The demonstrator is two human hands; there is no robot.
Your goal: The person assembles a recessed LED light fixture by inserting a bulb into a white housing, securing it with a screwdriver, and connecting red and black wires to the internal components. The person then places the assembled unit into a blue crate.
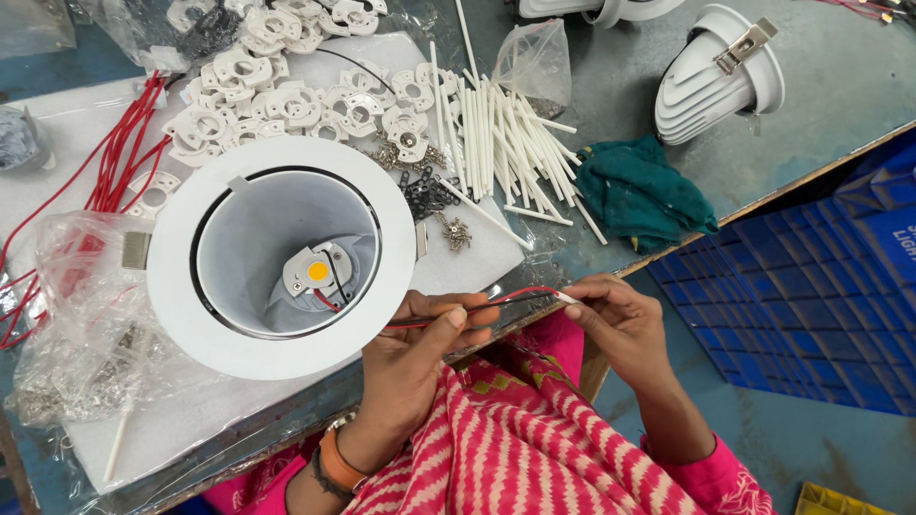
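Observation:
A white round downlight housing [281, 256] lies open side up on the bench, with a yellow LED chip [318, 271] at its bottom. Red and black wires [496, 299] run out of the housing past its right rim. My left hand [415, 358] pinches these wires beside the rim. My right hand [620, 324] holds the wires' far end, where a small white sleeve tip [567, 298] shows at the fingertips. The wires stretch between the two hands over the bench edge.
White plastic holders [277, 91] are heaped at the back, next to a pile of white tubes [506, 138], small metal clips [448, 229], red wires [114, 162], plastic bags [86, 324], a green cloth [634, 191] and another white housing [716, 76]. Blue crates [830, 286] stand right.

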